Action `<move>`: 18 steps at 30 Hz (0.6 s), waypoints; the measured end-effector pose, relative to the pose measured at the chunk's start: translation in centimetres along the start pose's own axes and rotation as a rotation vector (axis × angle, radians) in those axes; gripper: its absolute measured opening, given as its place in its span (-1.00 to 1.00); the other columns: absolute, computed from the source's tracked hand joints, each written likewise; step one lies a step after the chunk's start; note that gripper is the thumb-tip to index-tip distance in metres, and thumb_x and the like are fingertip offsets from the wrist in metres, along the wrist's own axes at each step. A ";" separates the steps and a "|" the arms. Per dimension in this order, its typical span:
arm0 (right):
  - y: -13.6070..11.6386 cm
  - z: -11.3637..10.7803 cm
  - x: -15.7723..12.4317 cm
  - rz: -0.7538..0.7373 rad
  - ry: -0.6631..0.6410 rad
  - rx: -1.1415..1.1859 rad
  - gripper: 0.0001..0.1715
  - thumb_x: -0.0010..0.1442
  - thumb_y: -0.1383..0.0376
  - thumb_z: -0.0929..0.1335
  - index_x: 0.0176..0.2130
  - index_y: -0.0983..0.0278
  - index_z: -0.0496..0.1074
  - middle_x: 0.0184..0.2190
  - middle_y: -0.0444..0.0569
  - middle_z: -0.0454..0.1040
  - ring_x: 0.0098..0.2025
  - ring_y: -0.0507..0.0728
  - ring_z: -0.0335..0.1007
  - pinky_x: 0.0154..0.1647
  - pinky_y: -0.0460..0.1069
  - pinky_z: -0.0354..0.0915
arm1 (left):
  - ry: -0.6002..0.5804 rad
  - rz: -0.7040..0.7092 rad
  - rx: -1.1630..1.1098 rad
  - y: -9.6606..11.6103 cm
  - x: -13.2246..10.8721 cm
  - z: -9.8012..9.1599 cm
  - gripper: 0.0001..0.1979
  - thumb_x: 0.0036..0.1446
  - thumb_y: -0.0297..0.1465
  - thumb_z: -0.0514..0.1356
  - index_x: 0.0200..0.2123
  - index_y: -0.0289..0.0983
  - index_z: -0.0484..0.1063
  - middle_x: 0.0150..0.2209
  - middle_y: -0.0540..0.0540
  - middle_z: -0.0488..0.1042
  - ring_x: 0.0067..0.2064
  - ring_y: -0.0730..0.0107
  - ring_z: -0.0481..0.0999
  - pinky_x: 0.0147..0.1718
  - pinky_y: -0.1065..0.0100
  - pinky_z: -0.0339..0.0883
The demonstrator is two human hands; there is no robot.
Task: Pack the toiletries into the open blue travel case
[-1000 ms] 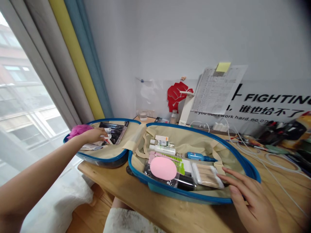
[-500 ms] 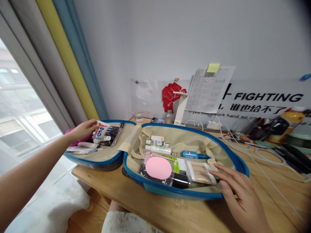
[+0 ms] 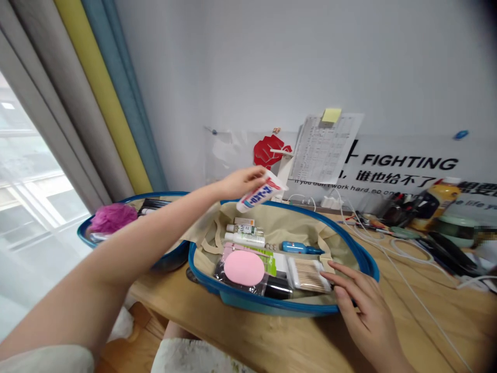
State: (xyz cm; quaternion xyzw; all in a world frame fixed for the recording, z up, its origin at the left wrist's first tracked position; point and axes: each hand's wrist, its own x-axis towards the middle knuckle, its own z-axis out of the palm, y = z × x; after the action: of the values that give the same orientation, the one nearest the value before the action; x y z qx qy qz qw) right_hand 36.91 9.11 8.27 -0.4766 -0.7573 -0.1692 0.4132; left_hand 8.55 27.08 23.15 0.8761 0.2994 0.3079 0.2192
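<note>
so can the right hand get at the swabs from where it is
Most likely yes: the right hand looks unladen, its fingertips are at the right end of the swabs, and nothing seems to lie on top of the pack.

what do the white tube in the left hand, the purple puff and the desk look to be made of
White tube: likely soft plastic, smooth and perhaps slightly glossy, judging by its flattened end.
Purple puff: probably nylon or plastic mesh, matte, from its bunched, ruffled folds.
Desk: wood or wood-look board, low sheen; faint grain streaks show.
</note>
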 end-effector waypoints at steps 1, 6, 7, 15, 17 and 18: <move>0.0 0.0 0.0 -0.009 0.008 -0.001 -0.70 0.24 0.20 0.20 -0.21 0.15 0.49 -0.14 -0.04 0.51 -0.13 0.13 0.44 -0.16 0.06 0.29 | -0.053 0.019 -0.016 0.2 1.2 1.9 -0.74 0.22 -0.28 -0.01 -0.14 -0.31 0.32 -0.16 -0.07 0.45 -0.14 0.40 0.43 -0.09 0.33 0.28; -0.2 0.0 0.1 -0.030 0.029 0.013 -0.74 0.22 0.26 0.23 -0.19 0.14 0.48 -0.13 -0.06 0.51 -0.14 0.11 0.44 -0.16 0.05 0.30 | -0.248 0.030 0.102 -0.6 5.1 10.2 -0.76 0.26 -0.38 -0.03 -0.10 -0.31 0.34 -0.17 -0.06 0.47 -0.16 0.42 0.43 -0.14 0.41 0.26; -0.3 0.0 0.1 -0.027 0.031 0.014 -0.75 0.22 0.27 0.23 -0.19 0.14 0.48 -0.13 -0.06 0.51 -0.14 0.11 0.44 -0.16 0.05 0.30 | -0.297 0.032 0.153 -0.9 5.4 11.5 -0.75 0.27 -0.37 -0.03 -0.09 -0.31 0.35 -0.16 -0.06 0.48 -0.16 0.41 0.43 -0.14 0.41 0.25; -0.6 -0.1 0.2 -0.014 0.042 0.025 -0.75 0.23 0.27 0.23 -0.20 0.15 0.48 -0.14 -0.06 0.51 -0.15 0.11 0.43 -0.17 0.05 0.28 | -0.506 0.022 0.318 -2.0 6.9 16.1 -0.74 0.23 -0.44 0.04 -0.04 -0.31 0.40 -0.04 -0.09 0.49 -0.08 0.37 0.44 -0.10 0.42 0.25; -0.6 -0.1 0.2 -0.015 0.047 0.037 -0.75 0.22 0.28 0.23 -0.18 0.15 0.47 -0.13 -0.06 0.50 -0.14 0.10 0.43 -0.17 0.05 0.28 | -0.532 0.013 0.339 -1.9 7.3 16.5 -0.73 0.22 -0.44 0.06 -0.04 -0.29 0.41 -0.03 -0.09 0.49 -0.08 0.36 0.44 -0.09 0.41 0.25; -0.6 -0.1 0.2 -0.014 0.049 0.041 -0.75 0.22 0.28 0.23 -0.18 0.15 0.47 -0.13 -0.06 0.50 -0.14 0.10 0.43 -0.16 0.04 0.27 | -0.544 0.007 0.349 -1.9 7.5 16.7 -0.73 0.22 -0.43 0.06 -0.04 -0.29 0.42 -0.04 -0.09 0.50 -0.08 0.35 0.44 -0.10 0.40 0.25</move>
State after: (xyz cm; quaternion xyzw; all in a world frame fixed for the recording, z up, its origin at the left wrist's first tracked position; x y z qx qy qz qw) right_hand 36.37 8.85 8.60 -0.4586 -0.7536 -0.1679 0.4400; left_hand 23.69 30.08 13.19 0.9516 0.2752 0.0074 0.1366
